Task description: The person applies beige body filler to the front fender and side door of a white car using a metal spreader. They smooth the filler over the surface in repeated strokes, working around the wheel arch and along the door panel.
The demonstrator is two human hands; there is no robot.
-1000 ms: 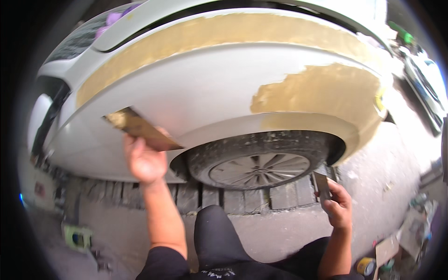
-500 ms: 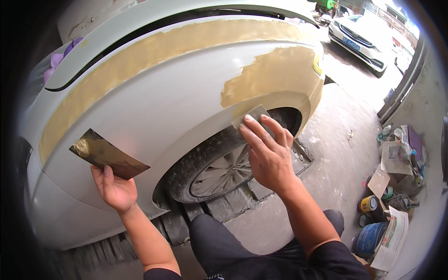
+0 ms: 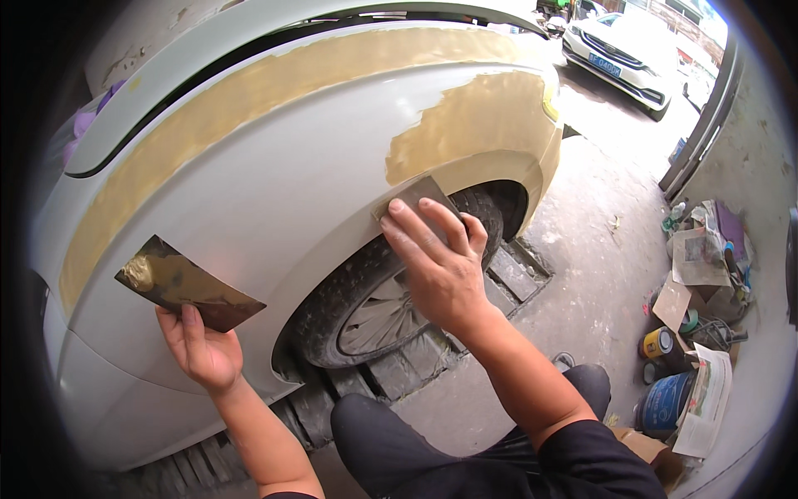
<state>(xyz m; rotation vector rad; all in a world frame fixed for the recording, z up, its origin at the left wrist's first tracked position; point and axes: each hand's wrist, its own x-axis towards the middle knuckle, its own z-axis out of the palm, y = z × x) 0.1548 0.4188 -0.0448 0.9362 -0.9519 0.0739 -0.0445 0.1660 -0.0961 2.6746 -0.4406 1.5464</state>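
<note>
My left hand (image 3: 199, 349), closed at the lower left, holds a dark rectangular metal plate (image 3: 191, 279) with a blob of beige putty (image 3: 137, 270) near its outer end. My right hand (image 3: 440, 270) presses a thin metal spreader (image 3: 424, 191) against a white car fender (image 3: 233, 208), just above the wheel arch. Beige putty covers a long upper band (image 3: 283, 66) and an irregular patch (image 3: 465, 125) on the fender's right part. Under the arch, the tyre and silver wheel (image 3: 374, 320) are partly hidden by my right hand.
Slatted grating (image 3: 507, 274) lies beside the wheel on the concrete floor (image 3: 598, 233). At right, cans (image 3: 652, 341), a blue bucket (image 3: 661, 399), cardboard and papers (image 3: 698, 258) are piled against a wall (image 3: 748, 166). Beyond a doorway, another white car (image 3: 623, 54) stands outside.
My right hand has risen from beside the wheel onto the fender and since slid slightly left. My left hand and plate have moved down and left in view, as the view also shifted.
</note>
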